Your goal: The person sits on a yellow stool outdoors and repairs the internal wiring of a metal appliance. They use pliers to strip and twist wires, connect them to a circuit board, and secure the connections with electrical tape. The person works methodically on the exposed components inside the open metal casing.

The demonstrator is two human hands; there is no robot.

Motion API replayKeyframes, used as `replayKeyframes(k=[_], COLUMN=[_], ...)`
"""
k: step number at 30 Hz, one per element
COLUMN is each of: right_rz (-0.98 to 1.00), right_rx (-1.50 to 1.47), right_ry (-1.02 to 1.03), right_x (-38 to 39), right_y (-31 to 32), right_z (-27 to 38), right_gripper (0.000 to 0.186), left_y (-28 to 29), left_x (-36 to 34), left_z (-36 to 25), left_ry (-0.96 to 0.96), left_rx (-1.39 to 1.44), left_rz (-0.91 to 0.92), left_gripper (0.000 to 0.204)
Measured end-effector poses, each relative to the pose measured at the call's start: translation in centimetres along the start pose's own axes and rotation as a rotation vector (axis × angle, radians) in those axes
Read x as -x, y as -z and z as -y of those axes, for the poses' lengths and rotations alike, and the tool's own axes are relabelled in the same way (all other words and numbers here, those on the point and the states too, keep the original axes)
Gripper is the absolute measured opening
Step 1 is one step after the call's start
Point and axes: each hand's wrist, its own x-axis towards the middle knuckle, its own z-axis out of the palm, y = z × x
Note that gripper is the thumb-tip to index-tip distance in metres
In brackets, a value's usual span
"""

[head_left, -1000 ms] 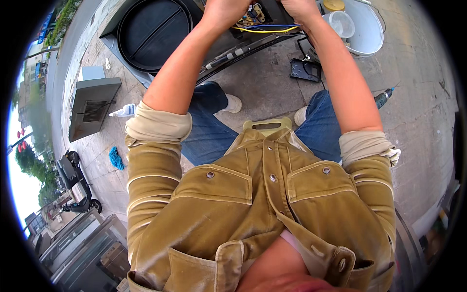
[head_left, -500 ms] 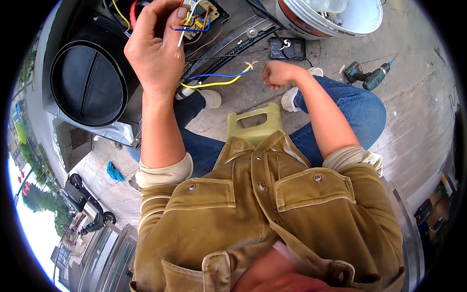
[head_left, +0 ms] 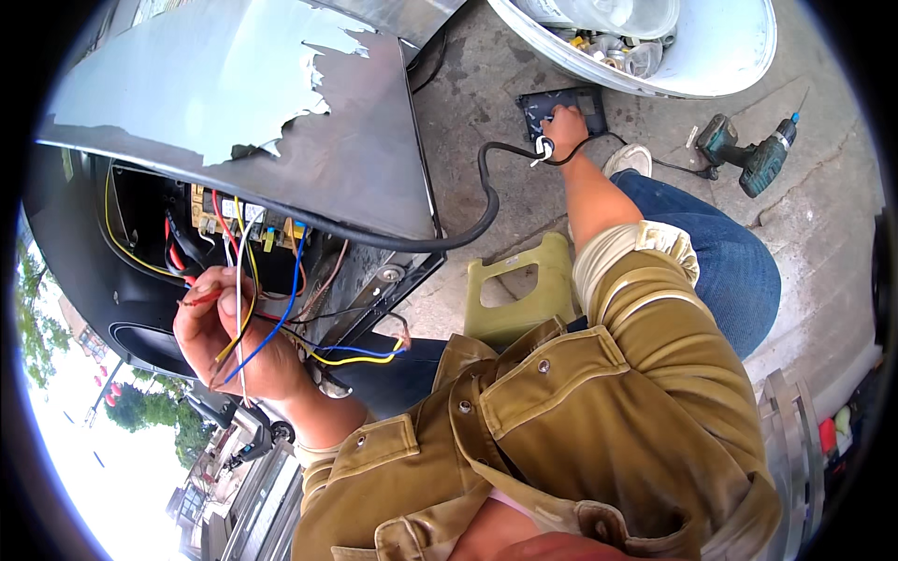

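Note:
My left hand [head_left: 238, 341] is closed on electrical wires, beside an open dark housing [head_left: 131, 234]. A red wire [head_left: 201, 297] lies in its thumb-and-finger pinch; white, blue [head_left: 281, 323] and yellow wires hang across the hand. Behind it, a circuit board [head_left: 262, 224] sits inside the housing. Yellow and blue leads [head_left: 360, 357] with bared ends stick out past the fingers. My right hand [head_left: 564, 129] reaches down onto a dark flat tray [head_left: 538, 103] on the ground, fingers bent together; what they grip, if anything, is hidden.
A black cable [head_left: 486, 178] loops from the metal panel [head_left: 365, 140] past my right wrist, with a white tie on it. A white bucket [head_left: 739, 56] holds metal bits and clear plastic. A cordless drill [head_left: 748, 154] lies at the right. A yellow-green stool [head_left: 524, 299] stands between my legs.
My right hand has moved forward from above my knee to the dark tray. My left hand now appears lower and farther left, still with wires. The view has turned; the metal panel has come in.

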Motion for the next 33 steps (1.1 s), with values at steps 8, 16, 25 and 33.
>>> replayKeyframes(k=[8,16,25,33], right_rz=[0.02,-0.026,0.69,0.27], right_rx=[0.071,0.061,0.407,-0.816], right_ry=[-0.049,0.181,0.61,0.785], right_x=[-0.9,4.9,12.1,22.4], right_y=[-0.5,2.8,18.7,41.9], right_z=[0.2,3.3,6.8,20.2], right_gripper=[0.019,0.011,0.027,0.009], left_y=[-0.7,-0.2,-0.1,0.3], left_x=[-0.3,0.2,-1.0,-1.0], left_z=[0.3,-0.2,-0.6,-0.8], left_ry=[-0.007,0.047,-0.008,-0.021], left_rx=[-0.06,0.08,0.208,0.223], left_rz=[-0.066,-0.02,0.014,0.047], left_gripper=[0.009,0.016,0.011,0.011])
